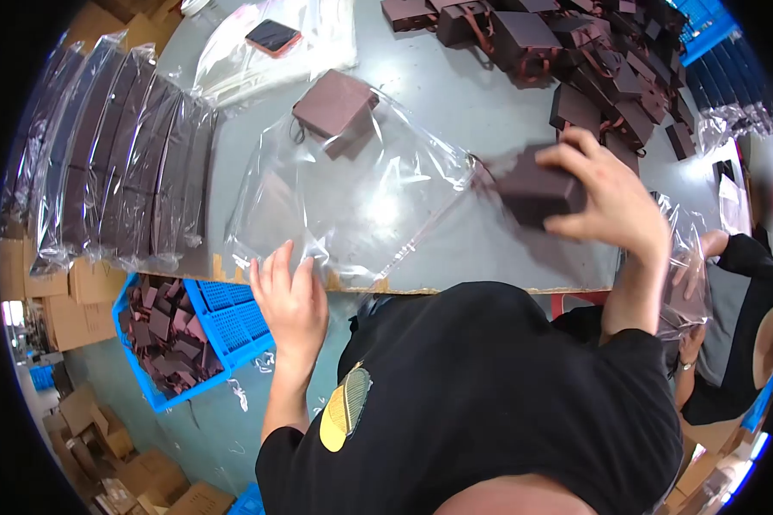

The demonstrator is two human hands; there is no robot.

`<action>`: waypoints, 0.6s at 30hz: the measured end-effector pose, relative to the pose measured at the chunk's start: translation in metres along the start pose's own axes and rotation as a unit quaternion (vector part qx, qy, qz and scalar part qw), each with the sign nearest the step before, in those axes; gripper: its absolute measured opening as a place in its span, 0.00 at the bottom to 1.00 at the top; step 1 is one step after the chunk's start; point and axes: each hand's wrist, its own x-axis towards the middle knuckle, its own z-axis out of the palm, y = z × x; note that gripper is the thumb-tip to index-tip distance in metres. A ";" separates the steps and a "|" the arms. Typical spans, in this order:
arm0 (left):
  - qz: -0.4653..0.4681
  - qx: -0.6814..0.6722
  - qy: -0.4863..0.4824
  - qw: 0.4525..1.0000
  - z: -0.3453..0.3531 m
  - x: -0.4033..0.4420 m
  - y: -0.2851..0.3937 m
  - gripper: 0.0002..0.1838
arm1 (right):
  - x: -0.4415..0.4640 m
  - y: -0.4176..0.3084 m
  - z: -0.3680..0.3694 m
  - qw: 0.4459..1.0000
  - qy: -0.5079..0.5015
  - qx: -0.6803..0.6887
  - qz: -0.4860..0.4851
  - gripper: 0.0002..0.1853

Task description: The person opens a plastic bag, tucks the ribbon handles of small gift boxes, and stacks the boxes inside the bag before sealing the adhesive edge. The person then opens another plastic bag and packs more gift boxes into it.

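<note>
My right hand [605, 189] grips a dark brown box [537, 190] above the grey table, thumb and fingers on its sides. The box is slightly blurred and has a ribbon at its left end. My left hand [290, 296] is at the table's front edge, fingers stretched out and touching the near edge of a clear plastic bag [352, 219]. That bag lies flat across the table. Another dark brown box [337, 105] sits at its far end; whether it is inside the bag, I cannot tell.
Brown boxes with ribbons are heaped [575, 60] at the back right. Wrapped packs of boxes [116, 163] stand at left. A phone [273, 37] lies on plastic bags [326, 56]. Below the table is a blue crate [146, 399] of boxes. A co-worker [734, 318] handles a bag at right.
</note>
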 end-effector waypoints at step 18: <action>-0.023 -0.090 0.242 0.966 -0.018 0.029 0.022 0.05 | 0.056 -0.140 0.187 0.926 0.183 0.307 -0.123 0.45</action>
